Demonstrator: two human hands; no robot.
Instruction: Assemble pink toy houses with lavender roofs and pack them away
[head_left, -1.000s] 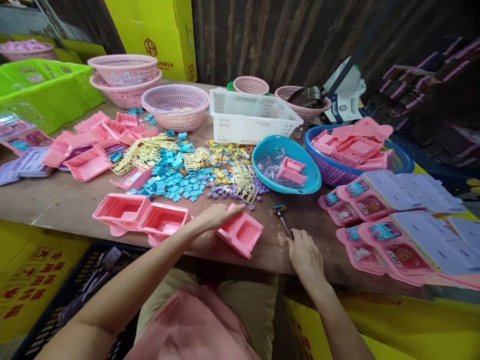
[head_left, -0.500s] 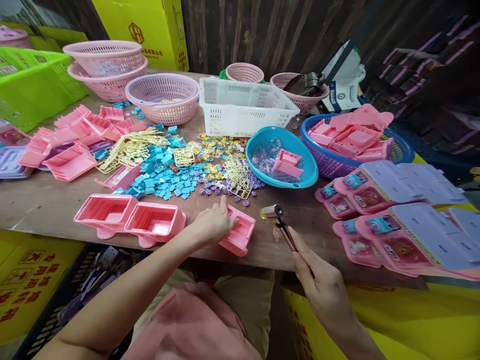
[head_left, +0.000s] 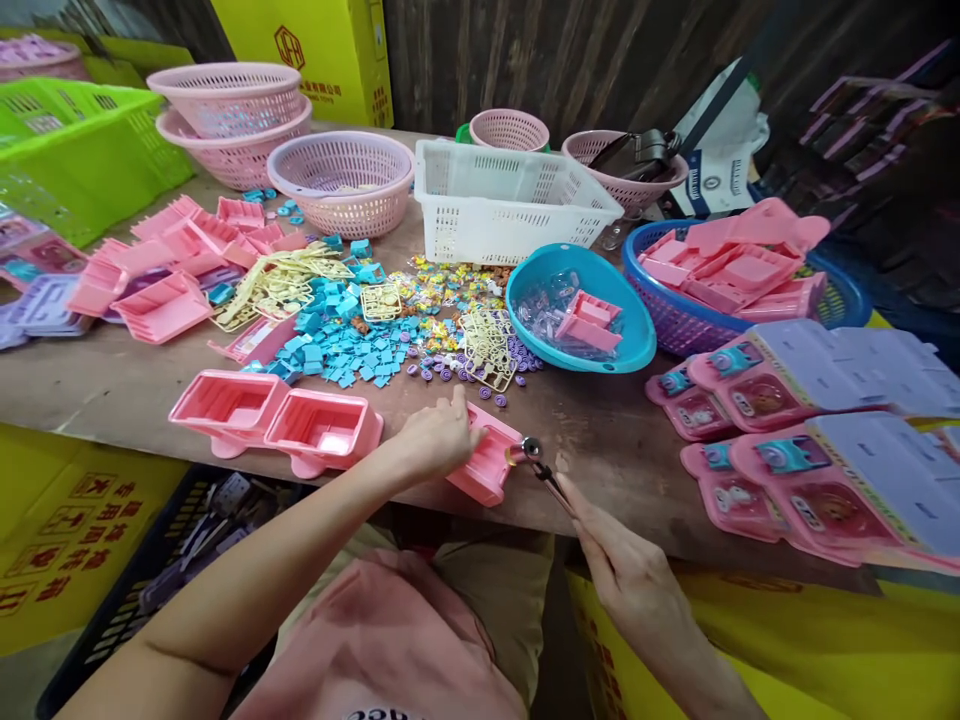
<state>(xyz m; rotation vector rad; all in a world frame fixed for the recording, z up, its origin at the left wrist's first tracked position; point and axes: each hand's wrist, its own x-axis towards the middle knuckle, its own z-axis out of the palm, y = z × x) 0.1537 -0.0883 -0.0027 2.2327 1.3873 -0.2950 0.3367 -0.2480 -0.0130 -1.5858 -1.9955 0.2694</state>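
My left hand [head_left: 433, 440] rests on a pink plastic tray piece [head_left: 487, 464] near the table's front edge, holding it tilted. My right hand [head_left: 626, 560] grips the dark handle of a small hammer [head_left: 541, 468], whose shiny head touches the right side of that pink piece. Two more pink tray pieces [head_left: 276, 420] lie side by side just left of my left forearm.
Blue squares [head_left: 341, 345], cream sprues [head_left: 487, 352] and purple discs lie mid-table. A blue bowl [head_left: 624, 350], white crate [head_left: 510, 210], pink baskets [head_left: 341, 185], a green crate [head_left: 75, 150] and a blue basket of pink parts [head_left: 739, 265] stand behind. Finished toy packs [head_left: 810, 440] are stacked at right.
My right hand picked the hammer up off the table and swung its head left against the pink piece. My left hand drew that piece closer and tilted it.
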